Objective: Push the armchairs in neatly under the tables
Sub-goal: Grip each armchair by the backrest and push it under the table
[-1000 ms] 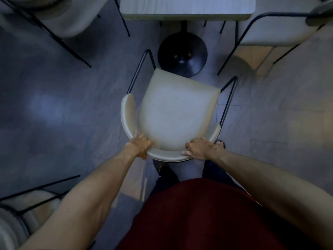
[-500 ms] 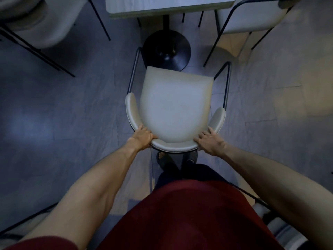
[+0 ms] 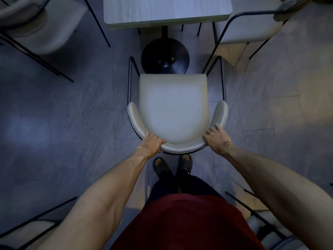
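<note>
Fingers (image 3: 161,141) of left hand (image 3: 149,143) grip armchair (image 3: 173,109) | right hand (image 3: 218,139) presses it

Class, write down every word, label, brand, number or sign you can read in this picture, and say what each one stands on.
None: no text can be read anywhere in this view.
The armchair, the table top, the floor and the red shirt show no lettering, labels or numbers.
</note>
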